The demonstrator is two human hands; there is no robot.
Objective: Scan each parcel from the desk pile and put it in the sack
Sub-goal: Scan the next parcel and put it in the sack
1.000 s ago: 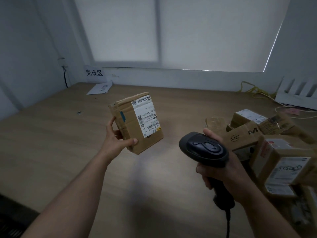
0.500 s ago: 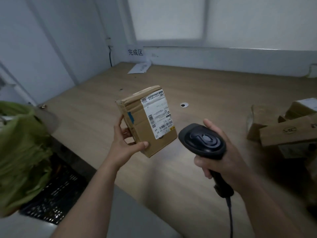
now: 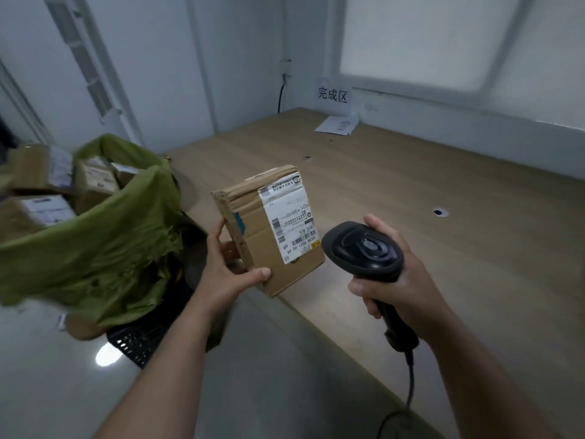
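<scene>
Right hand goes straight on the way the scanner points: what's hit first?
Likely the parcel in the left hand, at its label; the right hand holds the scanner beside it, depth unclear.

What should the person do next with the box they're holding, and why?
Probably carry the parcel leftward over the green sack: the left hand holds it just beside the sack's open mouth, where other parcels already lie. Whether it was scanned is unclear.

The wooden desk [image 3: 411, 172] bears a white paper sheet [image 3: 337, 125] at its far edge, well beyond and left of the round cable hole [image 3: 440, 212] in its top.
</scene>
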